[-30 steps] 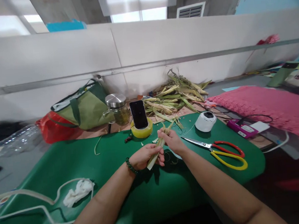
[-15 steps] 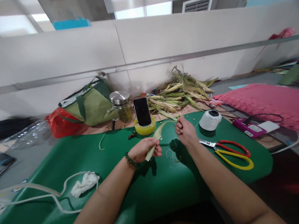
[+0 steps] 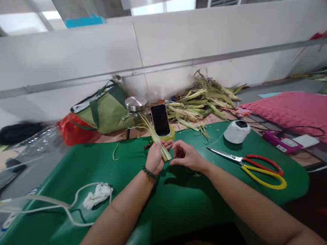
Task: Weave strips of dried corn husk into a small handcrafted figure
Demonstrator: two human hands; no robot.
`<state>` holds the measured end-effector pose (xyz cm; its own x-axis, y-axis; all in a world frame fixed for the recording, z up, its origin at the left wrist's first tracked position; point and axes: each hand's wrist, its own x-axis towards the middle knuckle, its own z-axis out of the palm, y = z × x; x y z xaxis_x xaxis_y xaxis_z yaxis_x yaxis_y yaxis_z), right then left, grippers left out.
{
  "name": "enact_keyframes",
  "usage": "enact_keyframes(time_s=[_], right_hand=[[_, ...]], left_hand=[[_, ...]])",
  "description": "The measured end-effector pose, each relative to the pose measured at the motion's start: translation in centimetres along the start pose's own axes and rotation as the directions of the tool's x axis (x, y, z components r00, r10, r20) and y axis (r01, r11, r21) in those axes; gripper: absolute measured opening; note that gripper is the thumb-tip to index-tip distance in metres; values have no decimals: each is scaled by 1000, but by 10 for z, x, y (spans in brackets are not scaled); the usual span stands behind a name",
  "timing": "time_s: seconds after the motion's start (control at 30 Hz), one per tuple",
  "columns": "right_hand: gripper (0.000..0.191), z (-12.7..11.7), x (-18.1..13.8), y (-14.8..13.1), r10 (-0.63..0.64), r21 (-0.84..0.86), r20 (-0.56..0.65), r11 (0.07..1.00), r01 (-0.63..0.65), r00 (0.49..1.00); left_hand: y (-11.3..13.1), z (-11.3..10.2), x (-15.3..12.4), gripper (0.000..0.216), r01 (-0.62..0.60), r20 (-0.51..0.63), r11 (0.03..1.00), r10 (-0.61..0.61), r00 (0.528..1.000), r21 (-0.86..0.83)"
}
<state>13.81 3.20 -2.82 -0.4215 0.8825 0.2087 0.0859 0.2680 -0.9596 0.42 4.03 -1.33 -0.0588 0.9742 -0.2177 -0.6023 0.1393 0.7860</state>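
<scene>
My left hand, with a dark green bead bracelet at the wrist, grips a pale green corn husk strip. The husk's split, frayed end points up and left, past the phone; its blunt end sticks out below the thumb. Just to the right hovers my right hand, its thumb apart from the bent fingers and nothing seen between them. A thin thread runs from a white spool toward the area behind this hand. Scissors with red and yellow handles lie to its right.
A heap of husks rests against the wall. The phone leans on a yellow tape roll, beside a lidded glass mug and a green bag. A crumpled tissue and white tubing lie left; pink fabric lies right.
My right hand has let go of the husk's far end and come down beside my left hand. The husk now stands up in my left hand, its split end to the upper left.
</scene>
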Motion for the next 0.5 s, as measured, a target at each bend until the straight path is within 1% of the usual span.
enact_keyframes(time_s=[0.07, 0.13, 0.23, 0.33, 0.43, 0.5], right_hand=[[41, 0, -1, 0, -70, -63, 22, 996, 71, 997], [32, 1, -2, 1, -134, -136, 29, 981, 137, 991], [22, 2, -3, 4, -208, -227, 31, 951, 210, 978], [21, 3, -4, 5, -231, -305, 39, 924, 232, 972], [26, 2, -5, 3, -231, -349, 58, 907, 237, 971], [27, 2, -5, 3, -230, -359, 48, 904, 231, 972]], left_hand=[[-1, 1, -2, 17, 22, 11, 1000, -22, 1000, -2], [-2, 1, -4, 15, 51, 28, 999, -51, 998, 1], [-2, 1, -6, 12, 84, 65, 996, -83, 994, -12], [-1, 1, -7, 12, 107, 89, 994, -105, 991, -24], [0, 3, -9, 12, 126, 71, 992, -126, 990, 3], [1, 5, -11, 12, 134, 58, 991, -136, 989, 24]])
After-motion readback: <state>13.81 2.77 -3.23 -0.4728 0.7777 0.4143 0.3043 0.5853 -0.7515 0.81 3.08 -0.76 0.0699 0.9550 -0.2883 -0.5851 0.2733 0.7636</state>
